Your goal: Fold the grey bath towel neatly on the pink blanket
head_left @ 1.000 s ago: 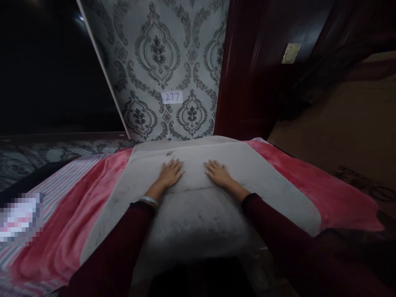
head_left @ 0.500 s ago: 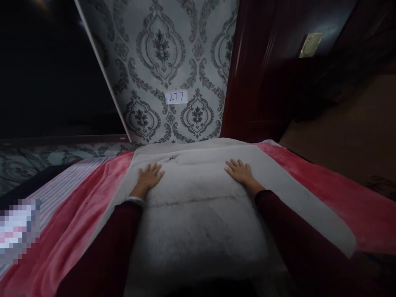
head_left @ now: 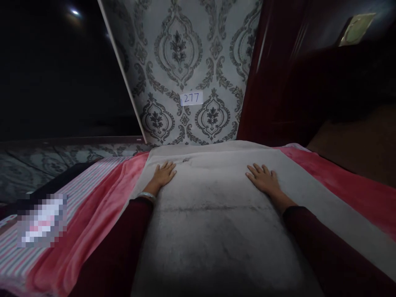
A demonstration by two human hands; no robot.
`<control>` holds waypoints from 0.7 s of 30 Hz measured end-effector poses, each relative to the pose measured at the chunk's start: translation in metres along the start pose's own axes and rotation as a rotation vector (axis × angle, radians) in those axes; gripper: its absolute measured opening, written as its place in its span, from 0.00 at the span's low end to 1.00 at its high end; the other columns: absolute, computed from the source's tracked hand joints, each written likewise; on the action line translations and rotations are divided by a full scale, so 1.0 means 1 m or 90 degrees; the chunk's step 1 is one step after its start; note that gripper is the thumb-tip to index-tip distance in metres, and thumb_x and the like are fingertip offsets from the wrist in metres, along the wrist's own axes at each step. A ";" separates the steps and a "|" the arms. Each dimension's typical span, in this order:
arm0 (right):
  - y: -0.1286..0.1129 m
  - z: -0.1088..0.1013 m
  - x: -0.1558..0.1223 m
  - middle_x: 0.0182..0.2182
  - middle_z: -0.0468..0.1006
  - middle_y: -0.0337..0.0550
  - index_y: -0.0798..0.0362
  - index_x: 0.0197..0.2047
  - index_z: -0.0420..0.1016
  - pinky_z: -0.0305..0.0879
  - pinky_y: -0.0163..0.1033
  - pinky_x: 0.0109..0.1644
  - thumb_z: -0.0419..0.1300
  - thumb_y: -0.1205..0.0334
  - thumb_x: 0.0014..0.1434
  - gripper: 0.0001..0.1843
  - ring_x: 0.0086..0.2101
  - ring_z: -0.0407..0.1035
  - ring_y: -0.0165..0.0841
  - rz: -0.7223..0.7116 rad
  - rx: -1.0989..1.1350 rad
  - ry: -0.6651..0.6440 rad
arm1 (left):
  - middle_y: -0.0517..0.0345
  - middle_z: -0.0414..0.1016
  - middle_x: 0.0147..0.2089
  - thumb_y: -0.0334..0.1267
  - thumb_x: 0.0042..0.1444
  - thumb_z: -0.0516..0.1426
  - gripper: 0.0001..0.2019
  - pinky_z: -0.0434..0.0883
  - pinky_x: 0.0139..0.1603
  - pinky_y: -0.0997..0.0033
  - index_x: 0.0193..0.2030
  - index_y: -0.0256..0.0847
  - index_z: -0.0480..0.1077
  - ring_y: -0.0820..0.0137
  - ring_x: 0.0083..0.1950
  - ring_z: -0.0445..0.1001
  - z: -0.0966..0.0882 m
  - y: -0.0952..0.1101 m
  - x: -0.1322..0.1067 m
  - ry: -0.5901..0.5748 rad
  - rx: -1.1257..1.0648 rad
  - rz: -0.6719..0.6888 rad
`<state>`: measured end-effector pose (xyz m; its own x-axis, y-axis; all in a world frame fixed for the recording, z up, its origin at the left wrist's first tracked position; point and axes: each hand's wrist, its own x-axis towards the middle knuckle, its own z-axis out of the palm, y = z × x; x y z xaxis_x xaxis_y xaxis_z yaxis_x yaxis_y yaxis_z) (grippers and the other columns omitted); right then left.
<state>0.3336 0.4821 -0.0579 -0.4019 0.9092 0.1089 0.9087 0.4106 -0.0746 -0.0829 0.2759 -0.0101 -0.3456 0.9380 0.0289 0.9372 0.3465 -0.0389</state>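
Note:
A pale grey-white cloth (head_left: 210,185) lies spread out in front of me, with a dark crease line across its middle and a small dark mark near its far edge. On its left side my left hand (head_left: 163,174) rests palm down, fingers spread, a silvery bangle (head_left: 146,194) at the wrist. My right hand (head_left: 264,179) lies flat on the right side of the same cloth, its fingers also apart. Neither hand grips anything. Shadow hides the cloth's near end.
Beneath the cloth, a red-pink blanket (head_left: 102,214) shows on both sides, over a striped sheet (head_left: 83,185) at left. A patterned wall with a paper label "277" (head_left: 191,98) rises behind. A dark screen (head_left: 62,74) stands left; dark red wood panelling (head_left: 272,82) stands right.
The view has shifted, so the wall and cloth sit further right in the picture. My right hand is a little further from my left. Both hands stay flat on the cloth.

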 end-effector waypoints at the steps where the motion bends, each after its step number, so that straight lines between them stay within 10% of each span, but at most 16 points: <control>1: 0.000 0.001 0.000 0.75 0.50 0.40 0.38 0.75 0.55 0.46 0.67 0.71 0.35 0.40 0.71 0.35 0.72 0.45 0.52 0.002 -0.001 -0.001 | 0.54 0.46 0.80 0.50 0.70 0.40 0.30 0.44 0.76 0.41 0.77 0.49 0.52 0.58 0.80 0.42 0.000 -0.001 0.005 -0.019 -0.008 0.010; 13: -0.006 -0.006 -0.003 0.76 0.49 0.38 0.39 0.76 0.53 0.45 0.63 0.72 0.36 0.41 0.71 0.34 0.72 0.44 0.50 0.015 -0.022 -0.009 | 0.50 0.46 0.80 0.63 0.64 0.42 0.37 0.47 0.67 0.21 0.76 0.52 0.54 0.32 0.77 0.43 -0.005 -0.010 0.047 0.008 -0.059 -0.245; 17: -0.008 -0.007 -0.004 0.75 0.50 0.38 0.39 0.76 0.54 0.46 0.64 0.72 0.37 0.42 0.71 0.34 0.72 0.44 0.50 0.016 -0.011 -0.007 | 0.54 0.48 0.80 0.61 0.65 0.45 0.35 0.52 0.71 0.32 0.76 0.55 0.55 0.43 0.77 0.50 -0.013 -0.036 0.040 -0.070 -0.058 -0.158; 21: -0.007 -0.005 -0.003 0.75 0.49 0.38 0.39 0.76 0.54 0.45 0.64 0.72 0.37 0.42 0.71 0.34 0.72 0.44 0.50 0.017 -0.005 -0.005 | 0.54 0.45 0.80 0.56 0.69 0.39 0.33 0.47 0.73 0.35 0.77 0.51 0.51 0.51 0.80 0.43 -0.002 -0.041 0.020 0.016 -0.011 -0.166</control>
<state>0.3292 0.4765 -0.0530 -0.3788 0.9201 0.0999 0.9197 0.3863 -0.0699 -0.1285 0.2804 -0.0061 -0.5741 0.8165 0.0611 0.8176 0.5757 -0.0103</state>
